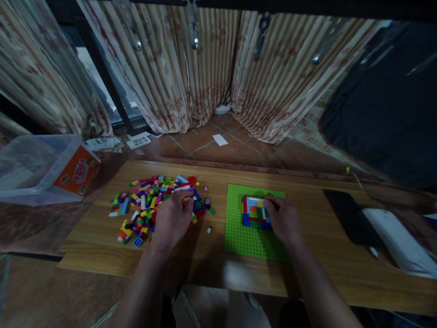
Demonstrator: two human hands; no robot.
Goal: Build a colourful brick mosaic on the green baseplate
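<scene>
My left hand (174,216) is over the right side of a loose pile of toy building bricks (146,200), its fingers curled together. Whatever may be in that pinch is hidden. A green baseplate (235,241) lies to the right of the pile, carrying a low, multicoloured brick build (254,212) with red, blue, white and green bricks. My right hand (282,216) rests at the right side of this build, thumb and fingers drawn together on its upper right part. The hand covers that side, so I cannot make out what is between the fingertips.
A clear plastic box (37,168) with an orange label stands at the left. One small white brick (209,230) lies between pile and baseplate. On the right are a black phone (351,216) and a white device (399,237) with cables. Striped curtains (211,68) hang behind the wooden table (307,278).
</scene>
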